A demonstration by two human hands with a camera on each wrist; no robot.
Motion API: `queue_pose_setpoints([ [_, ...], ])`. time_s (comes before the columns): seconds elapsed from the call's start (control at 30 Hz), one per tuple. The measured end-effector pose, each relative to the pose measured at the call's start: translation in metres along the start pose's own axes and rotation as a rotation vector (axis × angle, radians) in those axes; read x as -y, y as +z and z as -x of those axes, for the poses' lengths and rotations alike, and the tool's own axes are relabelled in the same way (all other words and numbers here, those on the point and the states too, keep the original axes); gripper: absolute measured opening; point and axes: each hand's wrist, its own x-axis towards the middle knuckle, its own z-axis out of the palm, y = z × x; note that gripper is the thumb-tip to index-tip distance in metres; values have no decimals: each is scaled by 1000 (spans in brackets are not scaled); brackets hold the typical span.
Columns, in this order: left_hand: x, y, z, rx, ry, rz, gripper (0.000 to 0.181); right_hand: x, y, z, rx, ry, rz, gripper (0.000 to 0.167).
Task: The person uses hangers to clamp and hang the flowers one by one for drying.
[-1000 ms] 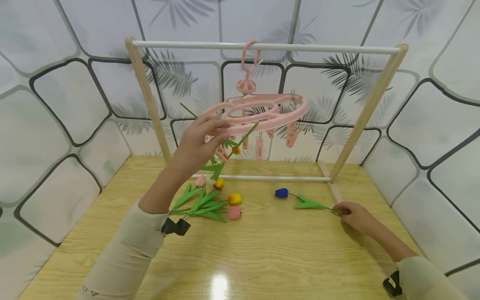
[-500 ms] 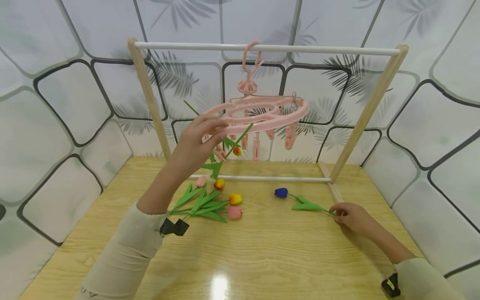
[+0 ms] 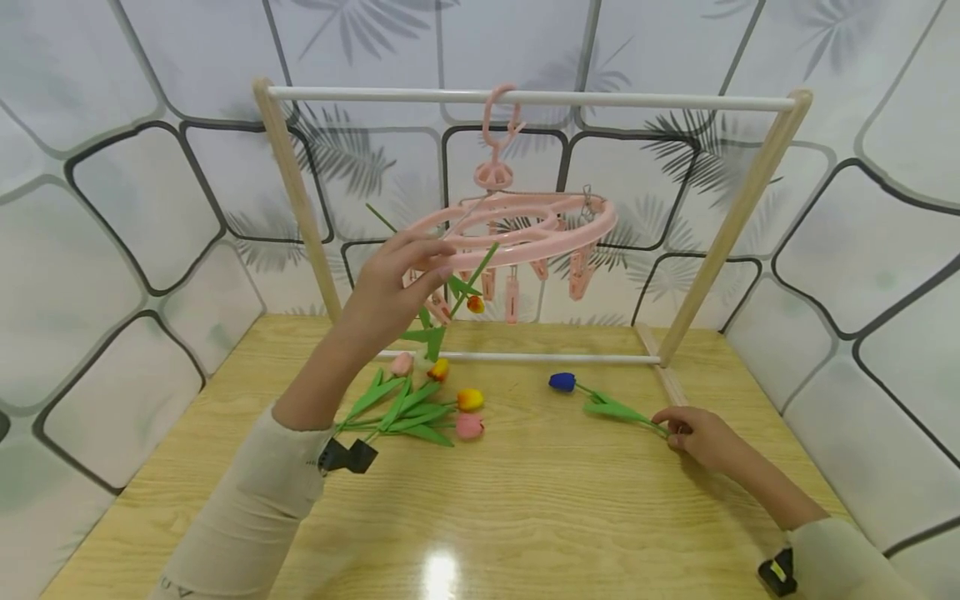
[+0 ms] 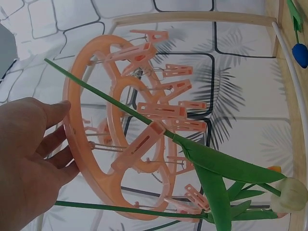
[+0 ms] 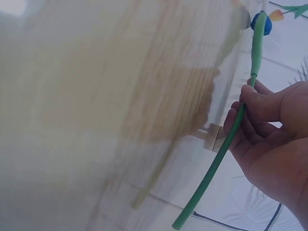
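- A rack (image 3: 729,242) stands along the back edge of the table (image 3: 525,517).
- Just left of the middle of its top bar (image 3: 637,101) hangs a clip hanger (image 3: 547,248), with pegs (image 3: 512,302) beneath.
- On the clip hanger's left front rim: the left hand (image 3: 393,283).
- Below that side: hanging tulips (image 3: 433,342), above a heap of tulips (image 3: 416,412) on the table's left half.
- Right of the heap: a lone tulip (image 3: 611,408), its stem in the right hand (image 3: 701,437), near the right edge.

Pink hanger (image 3: 540,250), blue tulip head (image 3: 562,382), green stem (image 5: 208,178), yellowish grained table (image 3: 540,483), white leaf-patterned wall (image 3: 517,42)
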Motion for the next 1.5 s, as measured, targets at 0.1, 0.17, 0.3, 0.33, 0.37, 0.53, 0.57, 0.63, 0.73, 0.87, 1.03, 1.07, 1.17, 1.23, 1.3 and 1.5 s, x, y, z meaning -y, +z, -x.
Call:
queue_pose_setpoints([
  [0.1,1,0,1,0,7,3,28,2,0,-1,-4,-8,1,29],
  [0.17,2,0,1,4,8,2,29,4,0,-1,-14,-21,-3,29],
  [0.3,1,-1,3,15,0,-12,30,12,2,-3,-51,-64,-20,28],
  [0.33,0,-1,4,15,-2,-17,30,15,2,-3,-62,-80,-20,28],
  [0.37,0,-1,4,15,0,-20,30,19,2,-4,-70,-91,-20,28],
  [0.53,-5,-3,10,-24,26,-26,33,42,2,-7,-90,-124,-4,29],
  [0.57,-7,-4,12,-35,29,-30,33,47,2,-7,-89,-128,-2,29],
  [0.63,-12,-5,20,-62,36,-33,32,56,3,-9,-92,-147,-4,29],
  [0.73,-19,1,35,-102,106,-25,32,71,5,-10,-94,-200,-17,29],
  [0.87,-25,27,59,-58,194,21,32,90,10,-14,-109,-321,-49,29],
  [1.03,-26,72,82,192,31,93,30,113,16,-20,-79,-418,-89,30],
  [1.07,-25,81,85,244,-6,110,30,117,16,-21,-67,-428,-88,29],
  [1.17,-17,106,89,380,-101,181,28,127,18,-24,-47,-445,-75,27],
  [1.23,-10,120,90,457,-151,232,28,133,19,-24,-36,-439,-67,24],
  [1.3,-3,132,91,524,-208,282,29,139,18,-24,-34,-423,-68,23],
  [1.5,9,151,93,603,-303,351,32,155,13,-24,-10,-385,-74,21],
])
